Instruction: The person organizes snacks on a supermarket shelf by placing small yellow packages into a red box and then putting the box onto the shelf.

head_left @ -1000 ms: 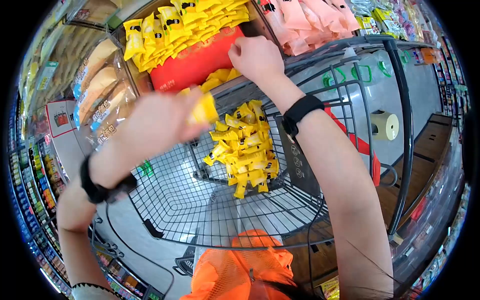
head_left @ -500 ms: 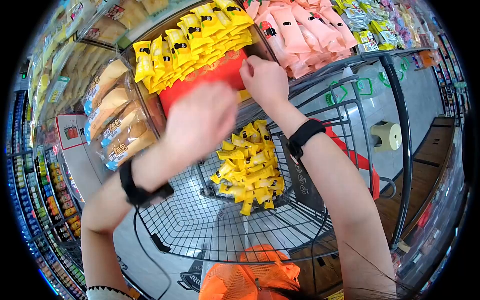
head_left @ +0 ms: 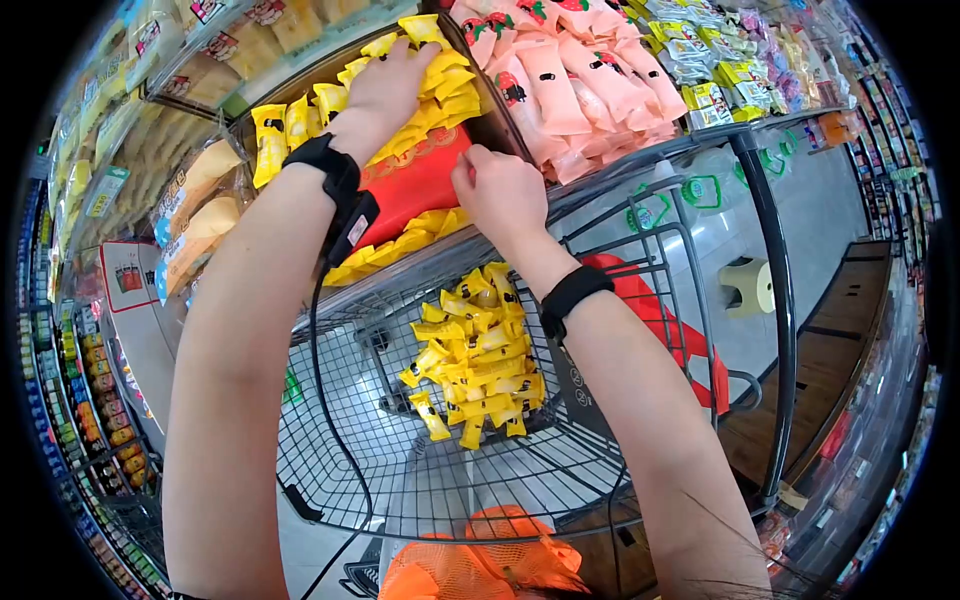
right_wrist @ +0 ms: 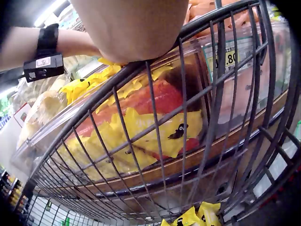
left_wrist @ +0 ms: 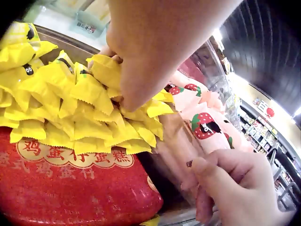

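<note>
My left hand reaches into the heap of yellow cake packets at the back of the display box. In the left wrist view its thumb and fingers pinch a yellow cake packet at the top of the heap. Loosely curled, my right hand stays by the front right corner of the box, beside the clear divider; the left wrist view shows its fingers bent, with no packet in them. Below both arms, a pile of the same packets lies in the wire shopping cart.
A red panel with Chinese lettering fills the box's middle, with more yellow packets along its front. Pink strawberry packets lie to the right, bagged bread to the left. The cart's rim runs close below the right arm.
My left hand, which held a yellow packet near the cart, has moved up to the heap. Another packet now lies at the cart pile's left edge. The right hand stays by the box's corner.
</note>
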